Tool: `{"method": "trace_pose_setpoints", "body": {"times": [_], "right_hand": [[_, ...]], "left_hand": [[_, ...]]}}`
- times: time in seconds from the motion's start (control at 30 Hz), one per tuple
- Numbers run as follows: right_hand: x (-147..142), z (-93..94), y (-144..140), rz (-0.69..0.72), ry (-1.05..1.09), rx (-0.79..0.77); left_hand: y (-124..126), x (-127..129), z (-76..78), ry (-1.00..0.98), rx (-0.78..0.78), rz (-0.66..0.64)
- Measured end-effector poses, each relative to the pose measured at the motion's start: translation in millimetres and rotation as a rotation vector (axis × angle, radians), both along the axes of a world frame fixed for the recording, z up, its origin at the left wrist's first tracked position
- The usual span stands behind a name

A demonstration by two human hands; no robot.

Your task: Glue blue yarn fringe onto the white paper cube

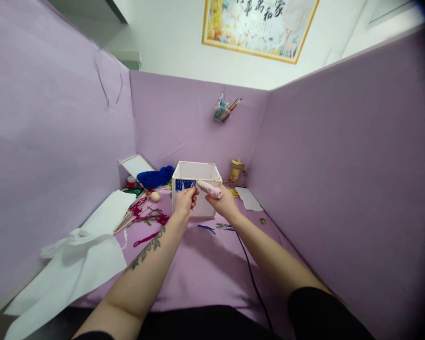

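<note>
A white open-topped box [206, 210] with pale wooden edging stands on the purple cloth before me. Short dark blue yarn strands [184, 184] hang along the top left of its front. My right hand [225, 202] is wrapped around a pink glue gun [210, 190], whose nozzle points left at the box front. My left hand [184, 202] is closed in a pinch close to the nozzle, just below the yarn strands. What its fingertips hold, if anything, is too small to make out.
Scissors [225, 227] and a blue yarn piece [207, 228] lie in front of the box. A black cord [250, 269] runs toward me. Leftward are a blue yarn bundle [155, 177], magenta yarn [160, 217] and white sheets [108, 210]. A cup [236, 172] stands behind right.
</note>
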State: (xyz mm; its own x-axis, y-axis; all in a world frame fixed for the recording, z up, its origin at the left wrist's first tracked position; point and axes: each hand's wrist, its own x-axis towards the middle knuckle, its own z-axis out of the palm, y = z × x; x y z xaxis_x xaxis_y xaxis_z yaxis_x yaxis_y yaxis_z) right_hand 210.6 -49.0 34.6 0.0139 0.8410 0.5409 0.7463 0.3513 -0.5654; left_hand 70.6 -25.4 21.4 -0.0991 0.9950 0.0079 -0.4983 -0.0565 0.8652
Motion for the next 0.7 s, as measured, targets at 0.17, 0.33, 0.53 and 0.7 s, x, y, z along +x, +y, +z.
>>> {"method": "trace_pose_setpoints", "body": {"times": [0.17,0.33,0.53,0.7], "right_hand": [[1.2,-3.9,-0.5,0.016,0.013,0.020],[-1.2,-1.3,0.5,0.016,0.017,0.030],[-2.8,-3.2,4.1,0.016,0.024,0.056],[0.2,-5.4,2.8,0.053,0.108,0.078]], "left_hand": [[-0.9,0.0,1.9,0.024,0.002,-0.001],[-0.5,0.5,2.1,0.017,-0.013,-0.004],[-0.7,-0.3,2.7,-0.004,-0.031,-0.007],[-1.8,-0.4,1.4,-0.029,-0.084,0.015]]}}
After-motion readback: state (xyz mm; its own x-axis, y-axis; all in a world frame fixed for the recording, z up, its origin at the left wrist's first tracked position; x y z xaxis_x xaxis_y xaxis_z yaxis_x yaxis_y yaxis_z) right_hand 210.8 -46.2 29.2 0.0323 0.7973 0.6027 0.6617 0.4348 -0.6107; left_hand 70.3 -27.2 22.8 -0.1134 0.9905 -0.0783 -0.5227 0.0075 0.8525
